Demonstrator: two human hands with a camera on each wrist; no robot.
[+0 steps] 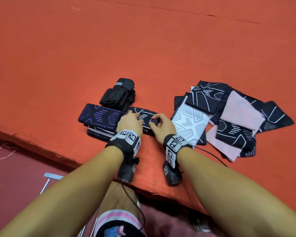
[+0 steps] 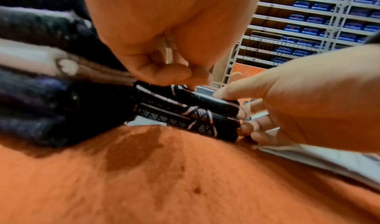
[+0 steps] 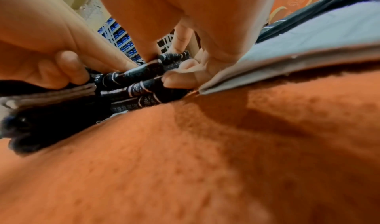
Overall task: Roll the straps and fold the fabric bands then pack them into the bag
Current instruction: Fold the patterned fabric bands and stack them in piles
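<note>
A dark folded band (image 1: 144, 116) with white line pattern lies on the orange cloth near the front edge, folded into several layers (image 2: 191, 113). My left hand (image 1: 137, 117) grips its left part, fingers curled on top (image 2: 185, 79). My right hand (image 1: 154, 121) pinches its right end, thumb above and curled fingers against the layers (image 3: 176, 71). Left of it sits a stack of folded bands (image 1: 99, 117) with a purple-patterned one on top. Black rolled straps (image 1: 117, 94) lie behind that stack.
A loose pile of unfolded bands (image 1: 229, 115), dark, white and pink, spreads to the right, close to my right wrist. The orange table cloth (image 1: 143, 48) stretches far behind. The table's front edge (image 1: 41, 149) runs just below my wrists. Shelving (image 2: 308, 24) stands beyond.
</note>
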